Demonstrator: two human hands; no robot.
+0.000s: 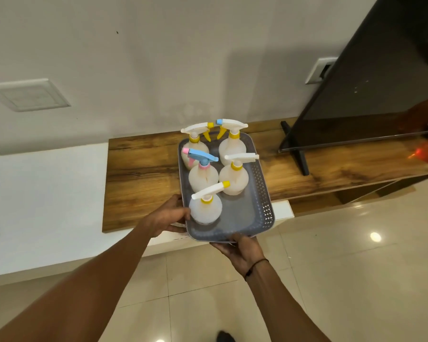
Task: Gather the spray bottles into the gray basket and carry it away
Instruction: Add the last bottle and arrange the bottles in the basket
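The gray basket (260,193) is held over the front edge of a wooden shelf top, its near end sticking out past the edge. Several translucent white spray bottles stand upright inside it: one with a blue trigger head and pink collar (203,176), one with a white head and yellow collar nearest me (205,208), others behind with yellow and blue nozzles (231,144). My left hand (168,215) grips the basket's left rim. My right hand (242,250) holds its near end from below.
The wooden shelf top (143,174) runs along a white wall. A dark television (371,82) on a black stand sits to the right. A white counter (45,193) lies to the left. Glossy beige floor tiles (331,267) are below.
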